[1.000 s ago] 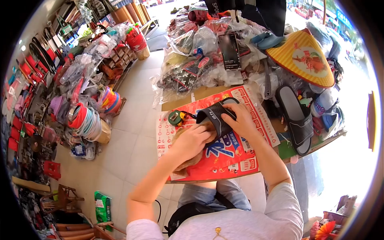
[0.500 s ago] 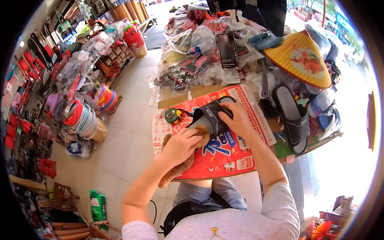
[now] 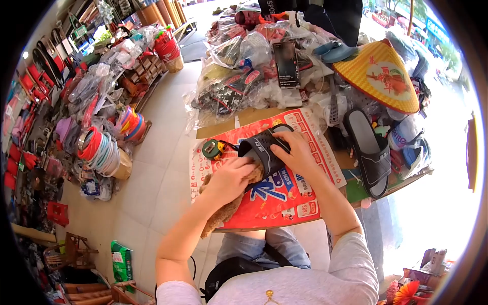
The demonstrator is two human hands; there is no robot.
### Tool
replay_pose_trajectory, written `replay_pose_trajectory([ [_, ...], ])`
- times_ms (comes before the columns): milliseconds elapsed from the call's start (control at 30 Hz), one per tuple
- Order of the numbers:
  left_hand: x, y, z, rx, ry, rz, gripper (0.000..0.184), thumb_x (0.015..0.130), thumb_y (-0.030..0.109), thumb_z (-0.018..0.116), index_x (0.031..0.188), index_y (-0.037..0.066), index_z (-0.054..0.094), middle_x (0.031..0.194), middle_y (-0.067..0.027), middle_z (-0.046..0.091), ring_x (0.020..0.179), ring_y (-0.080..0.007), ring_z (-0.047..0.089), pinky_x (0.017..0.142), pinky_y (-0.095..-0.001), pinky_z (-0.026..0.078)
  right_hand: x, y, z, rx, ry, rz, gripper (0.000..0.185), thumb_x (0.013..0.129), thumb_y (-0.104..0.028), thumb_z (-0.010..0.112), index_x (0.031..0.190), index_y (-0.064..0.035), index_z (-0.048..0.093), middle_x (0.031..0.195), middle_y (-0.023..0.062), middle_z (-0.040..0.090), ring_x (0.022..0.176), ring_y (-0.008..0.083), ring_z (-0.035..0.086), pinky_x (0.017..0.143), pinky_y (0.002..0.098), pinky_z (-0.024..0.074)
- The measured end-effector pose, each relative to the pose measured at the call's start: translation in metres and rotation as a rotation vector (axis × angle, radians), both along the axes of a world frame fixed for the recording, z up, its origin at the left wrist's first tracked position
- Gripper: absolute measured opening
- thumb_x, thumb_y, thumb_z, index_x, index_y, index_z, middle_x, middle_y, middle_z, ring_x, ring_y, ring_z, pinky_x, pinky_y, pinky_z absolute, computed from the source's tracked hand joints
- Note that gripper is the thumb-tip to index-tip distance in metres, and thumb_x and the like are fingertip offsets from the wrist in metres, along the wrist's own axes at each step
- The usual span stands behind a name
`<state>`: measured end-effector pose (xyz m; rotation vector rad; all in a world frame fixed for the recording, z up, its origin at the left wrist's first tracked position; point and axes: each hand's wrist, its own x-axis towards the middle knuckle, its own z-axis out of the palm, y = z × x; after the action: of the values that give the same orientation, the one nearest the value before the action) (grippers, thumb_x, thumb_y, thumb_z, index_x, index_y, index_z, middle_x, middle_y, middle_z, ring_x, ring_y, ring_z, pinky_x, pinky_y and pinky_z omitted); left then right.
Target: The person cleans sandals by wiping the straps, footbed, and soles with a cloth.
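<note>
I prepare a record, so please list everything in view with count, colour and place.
Held slide sandal: 1, black, centre
Second slide sandal: 1, black and grey, right
Plush cloth: 1, brown, under left hand
Tape measure: 1, green and yellow, left of held sandal
Printed sheet: 1, red and white, under held sandal
Table: 1, brown, beneath sheet
Bagged goods: many, mixed colours, top centre
Smartphone: 1, black, on bagged goods
Bag: 1, black, top
Conical hat: 1, yellow, upper right
Packet: 1, green, lower left
Wares: many, mixed, far left
Shirt: 1, light grey, bottom
Left hand: 1, on cloth
Right hand: 1, on held sandal
</note>
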<state>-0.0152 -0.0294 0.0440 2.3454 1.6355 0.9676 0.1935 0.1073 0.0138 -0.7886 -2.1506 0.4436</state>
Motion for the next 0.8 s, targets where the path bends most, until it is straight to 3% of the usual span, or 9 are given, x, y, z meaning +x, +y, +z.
replay_pose_trajectory([
  [200, -0.024, -0.034, 0.007, -0.179, 0.261, 0.061, 0.034, 0.075, 0.005, 0.067, 0.109, 0.011, 0.067, 0.117, -0.0027, 0.061, 0.105, -0.0267, 0.057, 0.088, -0.0372, 0.052, 0.000, 0.001, -0.001, -0.035, 0.002, 0.004, 0.038, 0.085, -0.034, 0.068, 0.111, -0.0070, 0.065, 0.105, 0.0130, 0.066, 0.104, 0.0315, 0.058, 0.094, 0.0408, 0.0388],
  [400, -0.039, -0.048, 0.020, -0.277, 0.166, 0.180, 0.039, 0.073, 0.000, 0.065, 0.111, 0.010, 0.067, 0.117, -0.0074, 0.062, 0.109, -0.0311, 0.058, 0.094, -0.0402, 0.049, -0.003, 0.001, 0.000, -0.053, 0.010, -0.013, 0.037, 0.085, -0.034, 0.069, 0.110, -0.0084, 0.065, 0.105, 0.0114, 0.067, 0.103, 0.0304, 0.058, 0.095, 0.0402, 0.0389],
  [533, -0.011, -0.026, 0.009, -0.029, 0.078, 0.045, 0.037, 0.075, 0.002, 0.065, 0.111, 0.010, 0.066, 0.117, -0.0067, 0.062, 0.108, -0.0303, 0.058, 0.091, -0.0396, 0.051, -0.002, 0.001, 0.001, -0.050, 0.014, -0.010, 0.036, 0.085, -0.034, 0.069, 0.110, -0.0075, 0.065, 0.106, 0.0110, 0.067, 0.104, 0.0299, 0.058, 0.095, 0.0400, 0.0387],
  [667, -0.007, -0.025, -0.001, -0.075, 0.143, 0.048, 0.034, 0.076, 0.006, 0.066, 0.110, 0.011, 0.067, 0.116, -0.0047, 0.062, 0.107, -0.0269, 0.058, 0.087, -0.0376, 0.052, 0.000, 0.000, 0.004, -0.080, 0.009, -0.001, 0.036, 0.085, -0.033, 0.069, 0.110, -0.0071, 0.065, 0.107, 0.0117, 0.067, 0.105, 0.0302, 0.058, 0.095, 0.0401, 0.0385],
  [800, -0.029, -0.041, 0.005, -0.190, 0.180, 0.103, 0.039, 0.071, -0.001, 0.066, 0.110, 0.008, 0.067, 0.119, -0.0075, 0.062, 0.107, -0.0292, 0.058, 0.092, -0.0391, 0.050, 0.000, -0.001, 0.003, -0.101, -0.004, -0.003, 0.038, 0.085, -0.034, 0.069, 0.111, -0.0068, 0.065, 0.107, 0.0125, 0.067, 0.106, 0.0308, 0.057, 0.096, 0.0402, 0.0385],
])
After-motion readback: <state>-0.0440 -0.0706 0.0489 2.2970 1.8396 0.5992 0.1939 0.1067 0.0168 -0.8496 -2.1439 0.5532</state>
